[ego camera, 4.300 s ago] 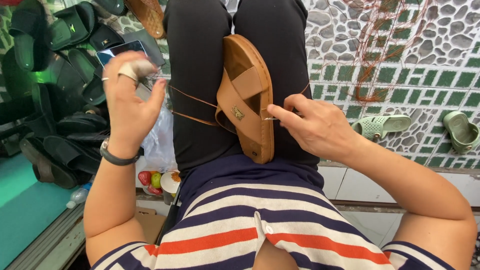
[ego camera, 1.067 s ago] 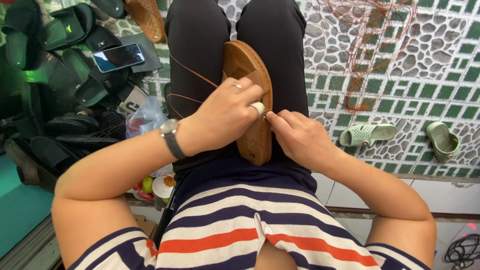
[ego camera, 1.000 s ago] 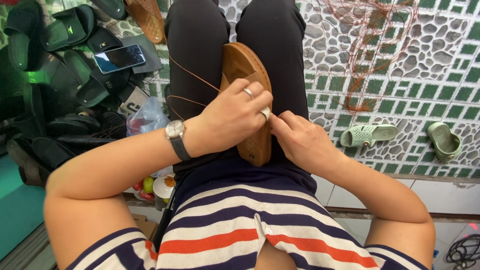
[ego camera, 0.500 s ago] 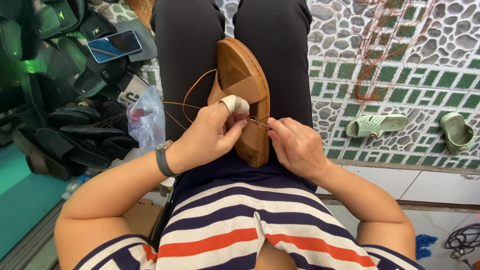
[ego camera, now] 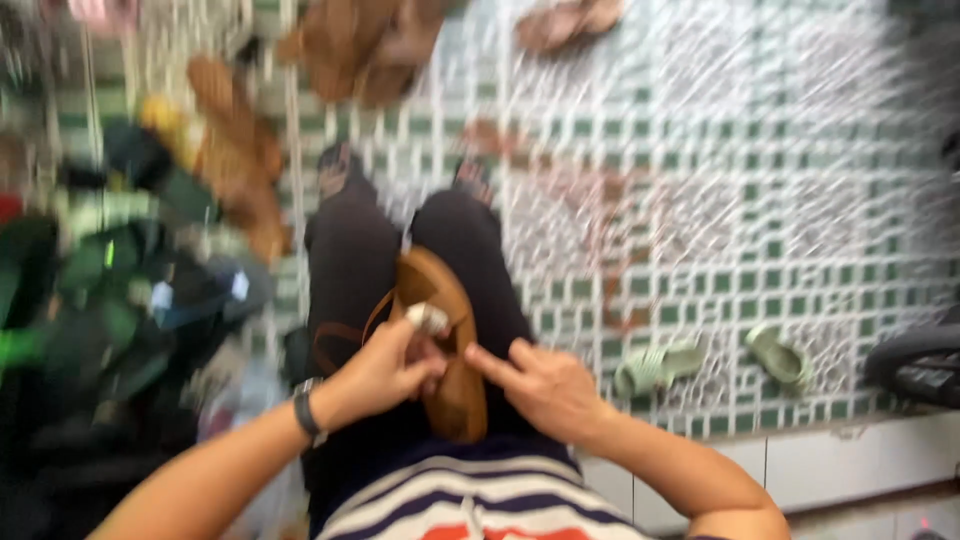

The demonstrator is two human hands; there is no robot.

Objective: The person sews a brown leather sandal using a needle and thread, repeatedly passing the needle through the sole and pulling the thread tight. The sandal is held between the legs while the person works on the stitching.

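The view is motion-blurred. A brown leather sandal (ego camera: 432, 278) lies sole up on my lap between my black-trousered thighs. My left hand (ego camera: 385, 375), with a dark wristwatch and a white-taped finger, is pinched closed at the sandal's left edge. A loop of brown thread (ego camera: 335, 335) curves out from it over my left thigh. My right hand (ego camera: 548, 388) rests against the sandal's right side, index finger stretched toward my left hand. Whether a needle is between the fingers is hidden by blur.
A heap of dark shoes and slippers (ego camera: 100, 320) fills the left. Brown sandals (ego camera: 240, 170) lie farther out. Two pale green slippers (ego camera: 655, 365) (ego camera: 780, 355) sit on the green-and-white tiled floor (ego camera: 760, 180). A black tyre (ego camera: 915, 365) shows at the right edge.
My left hand came down from a raised pull of the thread to the sandal's edge. My head has lifted, so the view now shows more floor and is blurred.
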